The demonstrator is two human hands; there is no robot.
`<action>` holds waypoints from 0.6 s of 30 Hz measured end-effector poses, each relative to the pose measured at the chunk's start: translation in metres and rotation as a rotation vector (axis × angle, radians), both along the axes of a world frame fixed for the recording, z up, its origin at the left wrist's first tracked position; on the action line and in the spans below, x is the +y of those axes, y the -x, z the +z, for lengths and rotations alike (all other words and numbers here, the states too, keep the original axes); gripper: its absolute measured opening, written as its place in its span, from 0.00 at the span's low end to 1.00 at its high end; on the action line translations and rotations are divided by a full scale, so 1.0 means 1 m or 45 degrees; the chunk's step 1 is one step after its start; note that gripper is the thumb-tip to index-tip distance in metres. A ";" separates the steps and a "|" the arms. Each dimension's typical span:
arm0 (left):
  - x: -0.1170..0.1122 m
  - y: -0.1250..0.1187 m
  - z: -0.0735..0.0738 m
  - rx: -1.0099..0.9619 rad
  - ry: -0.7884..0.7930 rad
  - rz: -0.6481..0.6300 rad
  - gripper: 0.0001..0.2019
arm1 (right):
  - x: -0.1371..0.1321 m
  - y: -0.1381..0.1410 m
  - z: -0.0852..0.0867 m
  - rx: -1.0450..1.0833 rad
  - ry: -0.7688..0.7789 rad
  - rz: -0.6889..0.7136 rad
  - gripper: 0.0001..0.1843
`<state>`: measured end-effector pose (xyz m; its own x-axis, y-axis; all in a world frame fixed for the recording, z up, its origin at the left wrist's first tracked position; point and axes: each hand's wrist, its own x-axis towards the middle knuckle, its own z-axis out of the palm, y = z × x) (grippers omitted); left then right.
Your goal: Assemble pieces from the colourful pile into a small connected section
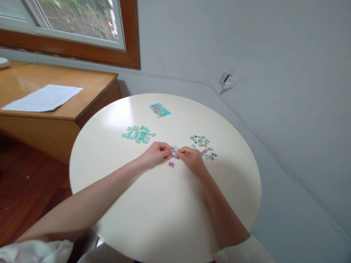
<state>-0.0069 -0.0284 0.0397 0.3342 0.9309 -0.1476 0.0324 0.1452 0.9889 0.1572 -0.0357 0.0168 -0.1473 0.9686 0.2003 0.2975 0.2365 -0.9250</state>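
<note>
Pinching puzzle pieces (174,153) from 2 sides: left fingers (166,152), right fingers (184,150), nearly closed.

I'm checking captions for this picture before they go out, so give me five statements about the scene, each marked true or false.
1. The fingertips of the left hand and right hand meet at a small cluster of puzzle pieces. True.
2. The picture card lies on the round table, beyond the hands. True.
3. The lone pink piece is covered by the left hand. False: the pink piece lies uncovered.
4. The left-side pile is mostly pink. False: the left-side pile is mostly teal and pale green.
5. The white paper lies on the wooden desk. True.
</note>
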 end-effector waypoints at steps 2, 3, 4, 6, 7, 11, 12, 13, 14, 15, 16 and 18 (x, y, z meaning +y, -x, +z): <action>0.000 0.000 -0.001 0.004 0.010 0.008 0.03 | 0.000 0.000 0.000 -0.004 -0.020 -0.013 0.10; 0.001 0.000 -0.001 0.005 0.012 0.009 0.03 | 0.000 0.000 0.000 -0.004 -0.028 -0.018 0.10; 0.001 0.000 -0.002 0.005 0.011 0.009 0.03 | 0.000 0.001 -0.001 -0.007 -0.034 -0.020 0.10; 0.001 0.000 -0.002 0.005 0.006 0.010 0.03 | 0.000 0.000 -0.002 -0.020 -0.042 -0.023 0.10; 0.001 0.000 -0.003 0.005 0.003 0.010 0.04 | 0.001 0.000 -0.002 -0.026 -0.044 -0.025 0.10; 0.001 0.000 -0.002 0.011 -0.008 0.006 0.09 | 0.001 0.000 -0.003 -0.041 -0.042 -0.017 0.11; 0.001 0.000 -0.002 0.013 -0.012 0.003 0.10 | 0.001 0.000 -0.002 -0.042 -0.043 -0.011 0.11; 0.001 0.001 -0.002 0.014 -0.015 -0.002 0.12 | 0.001 0.000 -0.002 -0.042 -0.045 -0.006 0.11; 0.001 0.001 -0.002 0.011 -0.020 -0.009 0.13 | 0.001 0.000 -0.001 -0.041 -0.049 -0.001 0.11; 0.001 0.001 -0.003 0.007 -0.024 -0.016 0.13 | 0.000 0.000 -0.001 -0.041 -0.053 0.004 0.11; 0.001 0.001 -0.003 0.004 -0.029 -0.022 0.13 | 0.000 0.000 -0.001 -0.043 -0.057 0.006 0.10; 0.001 0.002 -0.004 0.008 -0.034 -0.025 0.13 | 0.000 0.001 0.000 -0.047 -0.066 0.005 0.10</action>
